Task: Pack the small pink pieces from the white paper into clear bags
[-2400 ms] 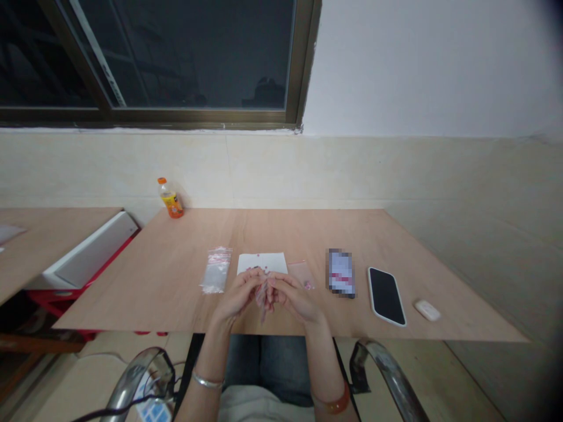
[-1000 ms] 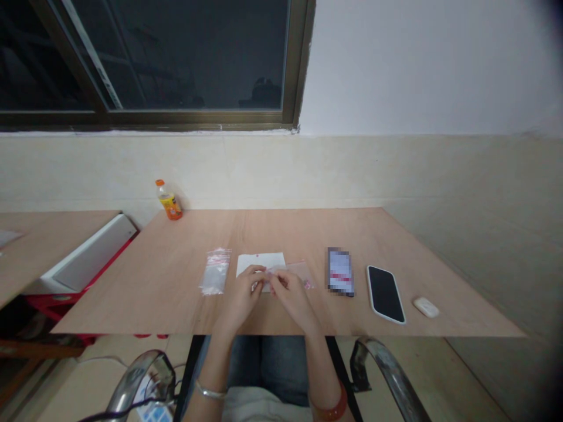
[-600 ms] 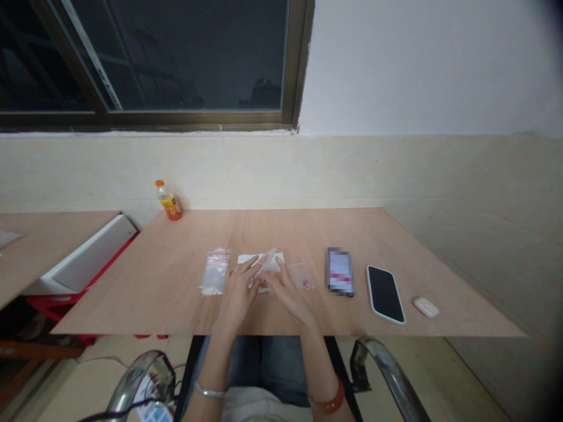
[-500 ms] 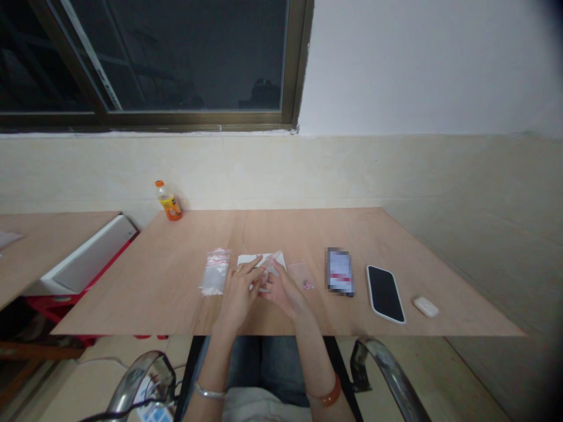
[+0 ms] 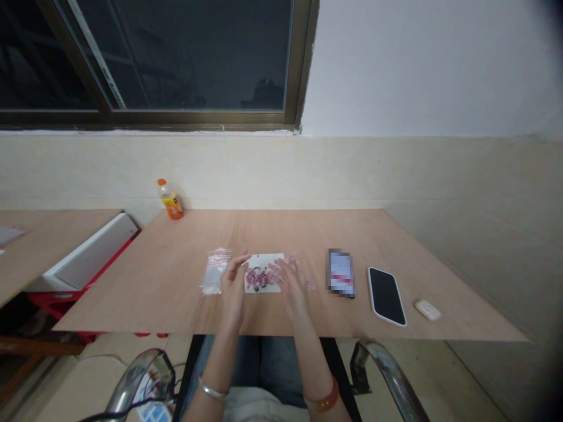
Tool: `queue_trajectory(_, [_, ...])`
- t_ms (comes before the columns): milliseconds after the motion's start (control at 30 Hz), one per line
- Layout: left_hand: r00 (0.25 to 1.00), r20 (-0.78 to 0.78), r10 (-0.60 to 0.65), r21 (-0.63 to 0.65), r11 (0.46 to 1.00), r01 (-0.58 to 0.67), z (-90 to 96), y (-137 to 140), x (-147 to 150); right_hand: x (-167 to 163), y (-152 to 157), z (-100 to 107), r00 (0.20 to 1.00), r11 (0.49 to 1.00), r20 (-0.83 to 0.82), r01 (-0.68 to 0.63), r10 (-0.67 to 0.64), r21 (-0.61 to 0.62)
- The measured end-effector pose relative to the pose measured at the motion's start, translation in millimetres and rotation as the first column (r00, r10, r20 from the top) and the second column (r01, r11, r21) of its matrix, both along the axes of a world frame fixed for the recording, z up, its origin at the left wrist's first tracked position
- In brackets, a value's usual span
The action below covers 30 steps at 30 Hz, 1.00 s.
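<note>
White card (image 5: 263, 273), strewn with pink bits, lies near the table (image 5: 176, 293) front edge. Left hand (image 5: 232, 282) flanks its left side and right hand (image 5: 294, 286) its right, fingers loosely spread, holding nothing. Bag (image 5: 215, 271) lies just left; bare wood beyond the card.

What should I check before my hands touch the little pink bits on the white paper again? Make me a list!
1. Pink bits all on the white paper: ok, they lie in one heap on it.
2. Left hand free: ok, open at the paper's left edge, holding nothing I can see.
3. Right hand free: cannot tell, something clear and thin may be at its fingertips.
4. Clear bag out of the way: ok, it lies apart, left of the paper.
5. Phones safe: ok, both lie well right of the hands.
6. Bits near the table edge: ok, none seen there.
</note>
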<state>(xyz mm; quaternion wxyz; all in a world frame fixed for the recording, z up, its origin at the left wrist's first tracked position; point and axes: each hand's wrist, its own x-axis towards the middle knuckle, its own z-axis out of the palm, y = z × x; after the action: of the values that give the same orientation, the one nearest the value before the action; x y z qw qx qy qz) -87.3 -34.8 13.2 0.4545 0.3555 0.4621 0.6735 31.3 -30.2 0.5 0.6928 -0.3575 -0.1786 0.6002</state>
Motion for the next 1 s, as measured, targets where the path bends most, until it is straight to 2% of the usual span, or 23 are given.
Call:
queue_trajectory(33, [0.982, 0.191, -0.008, -0.115, 0.993, 0.030, -4.8, 3.2, 1.4, -2.4, 0.1, -0.5, 0.999, 0.999, 0.048, 0.023, -0.025, 0.024])
queue_trajectory(67, [0.928, 0.370, -0.035, -0.227, 0.966, 0.127, -10.3, 6.1, 2.9, -5.3, 0.4, -1.8, 0.994, 0.998, 0.097, 0.042, -0.046, 0.050])
queue_trajectory(100, [0.846, 0.525, -0.090, -0.285, 0.918, 0.275, -15.9, 8.5, 4.5, -8.8, 0.9, -3.6, 0.987, 0.996, 0.148, 0.057, -0.068, 0.075])
queue_trajectory(133, [0.747, 0.648, -0.148, -0.292, 0.858, 0.423, -21.4, 10.4, 6.4, -12.8, 1.4, -6.1, 0.975, 0.993, 0.202, 0.069, -0.087, 0.099])
queue_trajectory(200, [0.573, 0.790, -0.219, -0.218, 0.773, 0.596, -30.5, 12.4, 11.3, -21.6, 1.6, -12.3, 0.937, 0.983, 0.322, 0.090, -0.138, 0.157])
queue_trajectory(267, [0.478, 0.844, -0.242, -0.146, 0.754, 0.640, -35.5, 12.9, 17.2, -29.7, 0.6, -18.4, 0.876, 0.973, 0.445, 0.098, -0.185, 0.211])
queue_trajectory(333, [0.471, 0.855, -0.219, -0.138, 0.779, 0.612, -36.8, 12.9, 22.5, -35.0, -1.5, -22.4, 0.813, 0.965, 0.541, 0.089, -0.213, 0.246])
queue_trajectory(467, [0.560, 0.824, -0.085, -0.257, 0.825, 0.504, -35.4, 13.9, 26.3, -36.3, -6.4, -21.4, 0.753, 0.971, 0.635, 0.020, -0.172, 0.239])
queue_trajectory(533, [0.575, 0.816, -0.053, -0.289, 0.825, 0.486, -35.0, 14.8, 25.7, -35.3, -8.0, -18.8, 0.762, 0.971, 0.630, -0.011, -0.146, 0.238])
queue_trajectory(633, [0.557, 0.830, -0.026, -0.304, 0.817, 0.491, -34.7, 16.0, 24.9, -35.6, -8.4, -16.4, 0.812, 0.968, 0.566, -0.009, -0.139, 0.249])
queue_trajectory(767, [0.526, 0.844, 0.107, -0.390, 0.796, 0.464, -37.8, 15.4, 27.3, -33.5, -6.2, -13.7, 0.852, 0.974, 0.503, 0.031, -0.143, 0.224])
queue_trajectory(900, [0.538, 0.806, 0.245, -0.493, 0.781, 0.383, -49.2, 10.3, 33.6, -19.2, -0.9, -10.3, 0.872, 0.977, 0.448, 0.131, -0.195, 0.171])
queue_trajectory(1000, [0.551, 0.766, 0.331, -0.574, 0.738, 0.354, -58.5, 6.8, 38.9, -3.3, 6.6, -14.1, 0.866, 0.963, 0.421, 0.231, -0.269, 0.138])
